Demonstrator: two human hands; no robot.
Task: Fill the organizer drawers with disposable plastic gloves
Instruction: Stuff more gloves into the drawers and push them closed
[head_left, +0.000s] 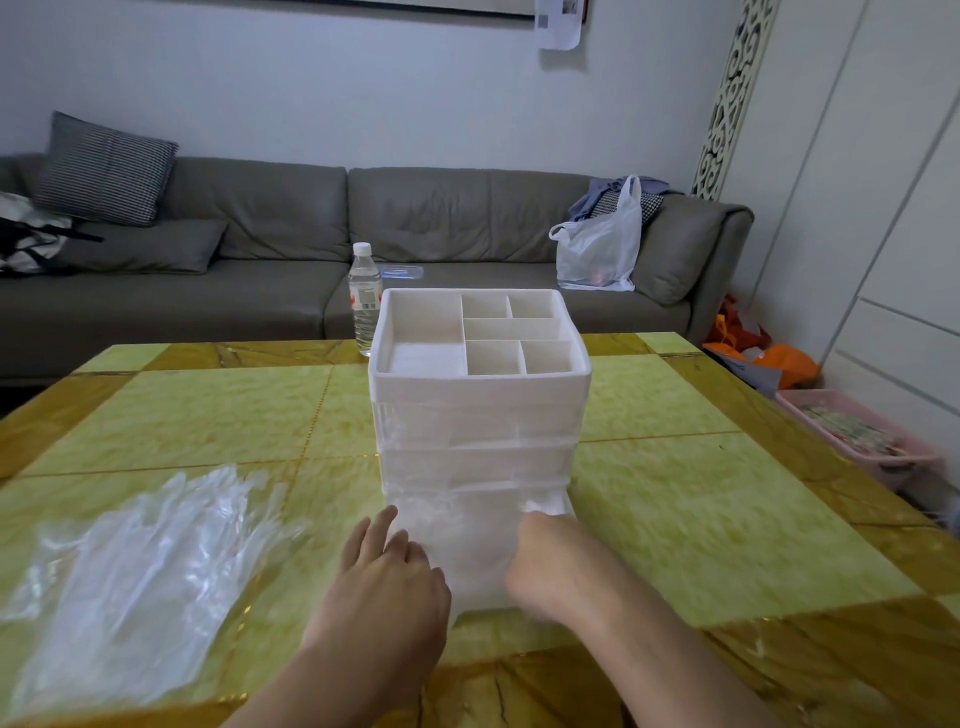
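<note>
Single head view, worn, looking forward and down across table (675, 519). Organizer (478, 395) close, centred. Hands enter from near edge. Sofa (291, 249), wall far. No second view.

I see a room in soft, even, rather dim light with a cool grey cast on the wall (311, 78); I cannot tell its source. Shadows are faint. The glossy table (727, 509) throws back a mild sheen, and the pile of plastic gloves (135, 571) catches small white glints. My left hand (384, 577) and right hand (545, 561) look smeared with motion blur. The white organizer (480, 400) washes out low down. Straight lines bow towards the edges, most plainly at the cabinet (893, 208) on the right
</note>
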